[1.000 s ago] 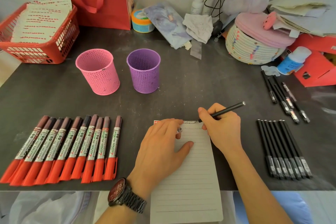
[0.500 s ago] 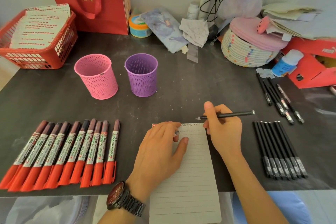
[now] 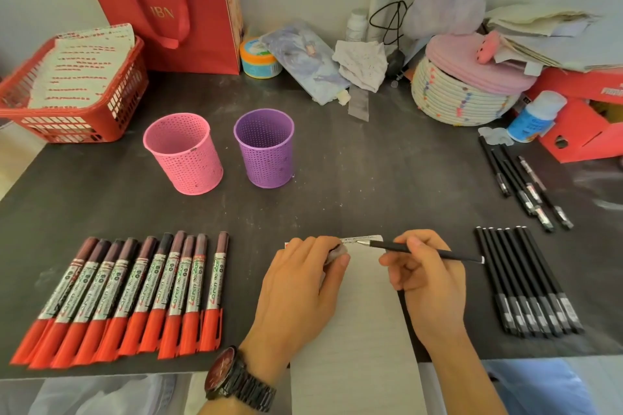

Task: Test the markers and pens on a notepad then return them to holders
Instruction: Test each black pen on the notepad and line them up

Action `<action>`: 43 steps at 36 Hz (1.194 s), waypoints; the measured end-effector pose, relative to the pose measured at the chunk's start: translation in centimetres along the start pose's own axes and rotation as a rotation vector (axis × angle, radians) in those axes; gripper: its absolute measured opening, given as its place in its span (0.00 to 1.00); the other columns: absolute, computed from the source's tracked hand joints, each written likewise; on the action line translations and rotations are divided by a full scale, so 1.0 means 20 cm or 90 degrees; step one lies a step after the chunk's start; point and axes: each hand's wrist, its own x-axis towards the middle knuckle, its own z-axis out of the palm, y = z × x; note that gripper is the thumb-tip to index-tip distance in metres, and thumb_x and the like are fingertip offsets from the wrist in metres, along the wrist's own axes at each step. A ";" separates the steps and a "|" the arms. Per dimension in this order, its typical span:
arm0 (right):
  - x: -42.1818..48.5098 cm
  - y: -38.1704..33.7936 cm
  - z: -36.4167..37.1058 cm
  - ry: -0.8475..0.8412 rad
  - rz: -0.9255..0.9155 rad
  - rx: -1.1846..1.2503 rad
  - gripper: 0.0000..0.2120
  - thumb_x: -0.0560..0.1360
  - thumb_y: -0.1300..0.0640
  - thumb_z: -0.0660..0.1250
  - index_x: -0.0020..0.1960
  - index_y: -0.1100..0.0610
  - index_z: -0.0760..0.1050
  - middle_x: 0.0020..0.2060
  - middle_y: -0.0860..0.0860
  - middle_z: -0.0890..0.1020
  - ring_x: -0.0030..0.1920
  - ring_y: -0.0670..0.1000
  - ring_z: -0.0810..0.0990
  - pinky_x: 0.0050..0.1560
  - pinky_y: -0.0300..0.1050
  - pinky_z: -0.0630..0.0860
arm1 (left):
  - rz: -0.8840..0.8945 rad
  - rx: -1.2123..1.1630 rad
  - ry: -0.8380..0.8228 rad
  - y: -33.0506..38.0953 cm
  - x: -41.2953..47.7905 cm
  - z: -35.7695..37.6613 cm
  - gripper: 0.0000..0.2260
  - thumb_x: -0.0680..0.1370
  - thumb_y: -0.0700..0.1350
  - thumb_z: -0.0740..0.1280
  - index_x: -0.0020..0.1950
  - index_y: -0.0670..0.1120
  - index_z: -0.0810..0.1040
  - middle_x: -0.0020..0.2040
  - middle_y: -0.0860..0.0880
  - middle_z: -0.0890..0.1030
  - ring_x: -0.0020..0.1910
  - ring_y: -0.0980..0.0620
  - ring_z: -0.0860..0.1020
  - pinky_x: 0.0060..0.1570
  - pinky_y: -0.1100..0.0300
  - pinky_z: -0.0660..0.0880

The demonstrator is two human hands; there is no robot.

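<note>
A lined notepad (image 3: 360, 330) lies at the table's front edge. My left hand (image 3: 300, 293) rests on its left side and pinches a small clear pen cap (image 3: 336, 253) between thumb and fingers. My right hand (image 3: 428, 283) grips an uncapped black pen (image 3: 421, 251), lying nearly flat, its tip over the pad's top edge and pointing left at the cap. Several red-capped markers (image 3: 135, 293) lie in a row at the left. Several black pens (image 3: 526, 280) lie in a row at the right. Behind stand a pink holder (image 3: 183, 153) and a purple holder (image 3: 264, 146), both with nothing inside.
A few more black pens (image 3: 522, 185) lie at the far right. A red basket (image 3: 70, 87) sits far left, a red bag (image 3: 175, 7) behind the holders. A woven bowl (image 3: 462, 98), a small bottle (image 3: 536, 116) and red boxes (image 3: 586, 118) crowd the back right.
My right hand has turned the pen from upright writing to nearly flat, its tip swinging left toward the cap in my left hand. The view has shifted slightly.
</note>
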 end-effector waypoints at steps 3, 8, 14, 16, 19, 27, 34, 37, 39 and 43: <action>0.00 0.00 0.00 -0.016 -0.003 0.000 0.10 0.75 0.58 0.62 0.38 0.55 0.80 0.30 0.60 0.81 0.26 0.52 0.73 0.27 0.40 0.69 | -0.009 -0.014 -0.012 -0.01 0.00 0.00 0.09 0.81 0.60 0.57 0.57 0.61 0.73 0.45 0.62 0.73 0.44 0.60 0.71 0.42 0.70 0.68; 0.00 0.00 -0.01 -0.025 -0.006 -0.011 0.10 0.75 0.60 0.62 0.39 0.56 0.80 0.29 0.59 0.80 0.26 0.52 0.74 0.26 0.40 0.70 | -0.010 -0.054 -0.007 -0.01 -0.01 -0.01 0.11 0.81 0.55 0.61 0.62 0.60 0.75 0.51 0.63 0.75 0.46 0.61 0.73 0.45 0.66 0.73; 0.00 0.00 0.00 -0.028 -0.013 -0.031 0.09 0.75 0.61 0.62 0.39 0.57 0.80 0.29 0.59 0.80 0.26 0.52 0.75 0.26 0.40 0.70 | -0.006 -0.044 -0.016 -0.01 -0.01 -0.01 0.14 0.81 0.56 0.59 0.65 0.59 0.77 0.52 0.62 0.76 0.49 0.61 0.73 0.47 0.64 0.75; 0.00 0.00 -0.01 -0.025 -0.011 -0.021 0.10 0.74 0.61 0.62 0.38 0.56 0.80 0.28 0.59 0.80 0.26 0.52 0.74 0.26 0.40 0.70 | 0.000 -0.052 -0.017 -0.02 -0.01 -0.01 0.14 0.81 0.55 0.60 0.64 0.59 0.77 0.53 0.63 0.76 0.49 0.60 0.74 0.47 0.64 0.75; 0.00 0.00 -0.02 -0.014 -0.001 0.021 0.10 0.73 0.61 0.61 0.37 0.56 0.80 0.27 0.58 0.79 0.25 0.52 0.73 0.26 0.40 0.69 | -0.005 -0.069 -0.007 -0.02 0.00 -0.01 0.12 0.81 0.55 0.61 0.63 0.60 0.77 0.54 0.64 0.75 0.50 0.62 0.74 0.48 0.67 0.74; 0.00 0.00 -0.01 -0.024 -0.005 -0.005 0.10 0.74 0.61 0.62 0.37 0.55 0.79 0.28 0.58 0.79 0.25 0.52 0.73 0.26 0.40 0.69 | -0.004 -0.078 -0.004 -0.03 0.00 0.00 0.13 0.80 0.56 0.62 0.64 0.62 0.77 0.50 0.64 0.75 0.45 0.62 0.73 0.43 0.72 0.68; 0.00 0.00 -0.01 -0.025 -0.008 0.007 0.11 0.73 0.61 0.62 0.37 0.54 0.80 0.27 0.57 0.79 0.25 0.51 0.73 0.25 0.39 0.69 | -0.010 -0.095 -0.009 -0.03 0.00 -0.01 0.14 0.80 0.57 0.61 0.65 0.63 0.76 0.49 0.63 0.74 0.44 0.60 0.73 0.41 0.72 0.69; 0.00 0.01 -0.01 -0.024 -0.013 -0.011 0.10 0.74 0.60 0.62 0.37 0.54 0.79 0.28 0.58 0.79 0.25 0.51 0.73 0.26 0.39 0.69 | -0.006 -0.091 -0.005 -0.03 0.00 -0.01 0.14 0.80 0.57 0.61 0.65 0.62 0.77 0.50 0.63 0.74 0.44 0.60 0.73 0.41 0.72 0.68; 0.00 0.01 -0.01 -0.028 -0.019 -0.038 0.09 0.75 0.60 0.62 0.38 0.54 0.79 0.28 0.58 0.80 0.25 0.51 0.73 0.26 0.39 0.69 | 0.003 -0.090 -0.003 -0.03 0.00 -0.01 0.14 0.80 0.56 0.61 0.65 0.61 0.77 0.50 0.62 0.75 0.44 0.59 0.73 0.41 0.71 0.69; -0.01 0.01 -0.01 -0.032 -0.035 -0.066 0.08 0.75 0.57 0.65 0.40 0.55 0.80 0.29 0.58 0.81 0.25 0.50 0.74 0.27 0.38 0.70 | 0.014 -0.092 -0.004 -0.03 -0.01 -0.01 0.15 0.81 0.54 0.61 0.67 0.61 0.76 0.50 0.61 0.74 0.44 0.57 0.73 0.40 0.67 0.72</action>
